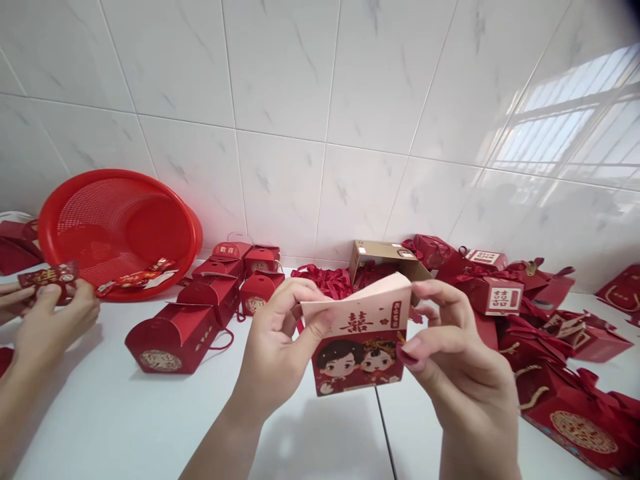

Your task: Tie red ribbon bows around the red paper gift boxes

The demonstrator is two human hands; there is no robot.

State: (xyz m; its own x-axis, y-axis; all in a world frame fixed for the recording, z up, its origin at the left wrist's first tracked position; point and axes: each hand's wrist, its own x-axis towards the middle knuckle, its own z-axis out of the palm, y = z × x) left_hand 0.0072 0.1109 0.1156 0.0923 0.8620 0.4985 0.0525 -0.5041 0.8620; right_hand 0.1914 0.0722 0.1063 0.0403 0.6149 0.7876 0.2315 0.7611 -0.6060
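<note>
Held up over the table is a small paper gift box (357, 347), pale pink above and red below, with two cartoon figures and a double-happiness character on its front. Its top looks spread apart, and the inside is hidden from me. My left hand (287, 340) grips the upper left edge, thumb on the front. At the right side, my right hand (455, 353) has thumb and fingers closed on the box's edge. Something small and dark red shows at that thumb tip; I cannot tell whether it is ribbon.
Red gift boxes (175, 333) stand left of centre. A red plastic basket (195, 227) lies tipped at the back left. Red ribbons (325, 280) and a cardboard box (375, 253) sit by the wall. More red boxes (580, 413) crowd the right. Another person's hands (55, 320) hold a red packet.
</note>
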